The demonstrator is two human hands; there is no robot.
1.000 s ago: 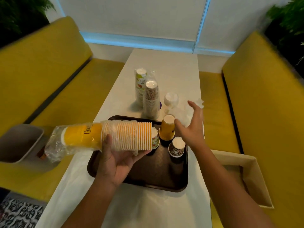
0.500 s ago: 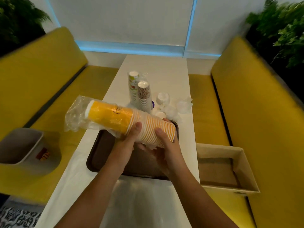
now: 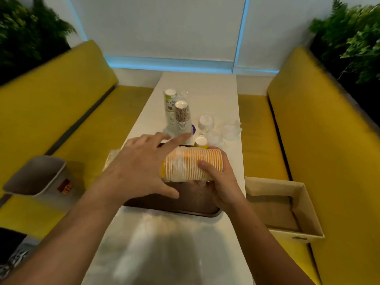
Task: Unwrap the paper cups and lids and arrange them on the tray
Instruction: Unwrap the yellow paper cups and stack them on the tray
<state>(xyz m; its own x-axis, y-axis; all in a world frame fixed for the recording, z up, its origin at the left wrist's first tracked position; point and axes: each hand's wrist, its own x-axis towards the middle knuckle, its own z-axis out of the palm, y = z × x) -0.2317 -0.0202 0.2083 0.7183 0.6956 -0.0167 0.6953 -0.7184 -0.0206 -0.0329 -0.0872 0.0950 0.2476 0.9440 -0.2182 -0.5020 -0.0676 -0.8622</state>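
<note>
Currently, the right hand [image 3: 223, 183] grips the cup stack [image 3: 191, 167] horizontally above the tray [image 3: 185, 208], presumably steadying it so the left hand [image 3: 139, 167], fingers extended and empty, can strip the wrapper [image 3: 112, 159].

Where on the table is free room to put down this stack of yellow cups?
The table is bare between the tray's near edge and you, and at the far end behind the upright cup stacks. It is crowded at the tray's far edge: wrapped lids and a yellow cup.
</note>
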